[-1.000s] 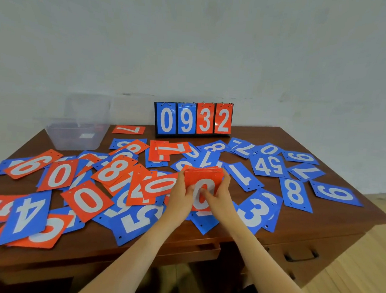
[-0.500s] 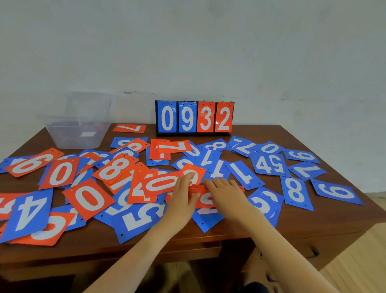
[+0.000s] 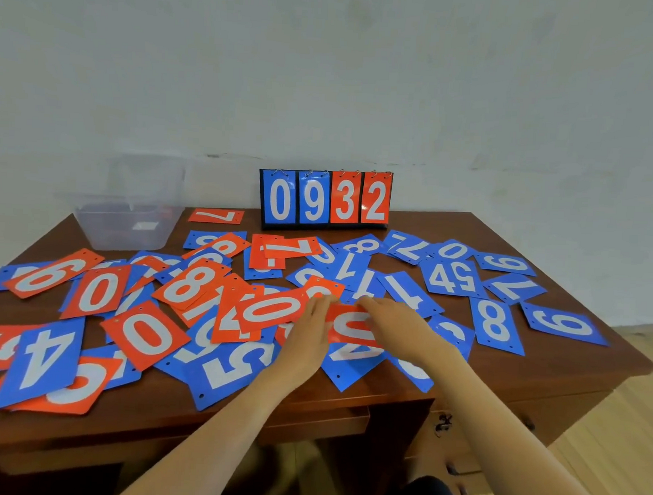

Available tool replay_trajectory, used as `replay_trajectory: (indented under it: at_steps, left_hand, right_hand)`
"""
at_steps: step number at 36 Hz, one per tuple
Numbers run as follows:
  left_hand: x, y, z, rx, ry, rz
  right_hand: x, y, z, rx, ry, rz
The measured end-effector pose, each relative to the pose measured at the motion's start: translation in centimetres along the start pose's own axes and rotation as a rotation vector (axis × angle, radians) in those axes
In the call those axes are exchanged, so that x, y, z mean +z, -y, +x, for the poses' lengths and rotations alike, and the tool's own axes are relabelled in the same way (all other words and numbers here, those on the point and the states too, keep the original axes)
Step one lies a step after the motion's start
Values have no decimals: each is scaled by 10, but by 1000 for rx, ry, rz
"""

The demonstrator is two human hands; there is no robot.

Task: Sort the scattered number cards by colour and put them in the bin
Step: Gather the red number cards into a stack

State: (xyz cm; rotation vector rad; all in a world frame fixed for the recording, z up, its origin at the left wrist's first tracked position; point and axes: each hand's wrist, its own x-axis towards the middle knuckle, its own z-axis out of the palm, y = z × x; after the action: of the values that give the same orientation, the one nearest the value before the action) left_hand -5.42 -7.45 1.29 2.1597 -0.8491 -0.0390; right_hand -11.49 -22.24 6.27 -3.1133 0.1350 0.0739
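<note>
Noted orange number-card stack lying on blue cards at counter front-middle, left hand and right hand pressing near-straight fingers against its side edges; judged light, slick, bendy, apt to fan, so best pinched across both sides, thumbs beneath.

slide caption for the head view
Left hand and right hand touch a red card among scattered number cards on a desk; clear bin far left.
</note>
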Motion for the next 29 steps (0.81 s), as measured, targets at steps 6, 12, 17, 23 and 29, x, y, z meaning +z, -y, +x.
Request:
replay_trajectory:
  at_steps: [6,12,17,23,29]
  left_hand:
    - [-21,-8,35,-43,-87,-305]
    - [-33,34,65,-264,103,261]
    - [-47,64,72,-408,304,542]
    - [-57,71,78,-463,403,560]
    - [-60,69,79,-456,296,666]
  right_hand:
    - [-15,-12,7,145,-19,421]
    - [6,-21,19,498,-81,1150]
    - [28,-21,27,654,-87,1515]
    - [37,-20,36,712,-106,1673]
    - [44,-14,37,693,-127,1654]
